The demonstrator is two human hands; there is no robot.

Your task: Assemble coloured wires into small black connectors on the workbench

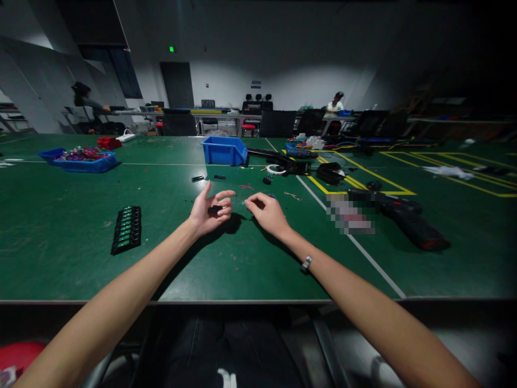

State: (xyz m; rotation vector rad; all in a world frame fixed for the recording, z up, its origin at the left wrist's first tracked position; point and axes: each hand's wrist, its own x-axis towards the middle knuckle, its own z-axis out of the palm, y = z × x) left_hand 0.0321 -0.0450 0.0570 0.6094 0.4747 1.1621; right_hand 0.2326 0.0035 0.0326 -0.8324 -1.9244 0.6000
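Note:
My left hand (pixel 210 210) is turned palm up above the green table, its fingers half curled. A small black part (pixel 215 209) lies in it, against the fingers. To its right, my right hand (pixel 269 213) is closed in a pinch, thumb against forefinger; what sits at the fingertips is too small to make out. Just beyond the hands are two small black pieces (pixel 219 177), a short red wire (pixel 246 187) and some thin loose wires (pixel 292 196). Left of my left forearm lies a black rack (pixel 126 229) with several green-showing slots.
A blue bin (pixel 224 151) stands ahead, and a blue tray (pixel 86 160) of coloured wires sits far left. Dark power tools (pixel 416 223) lie on the right, near a blurred patch. A blue-handled tool (pixel 301 153) is farther back. The table's front edge (pixel 250 302) runs below my forearms.

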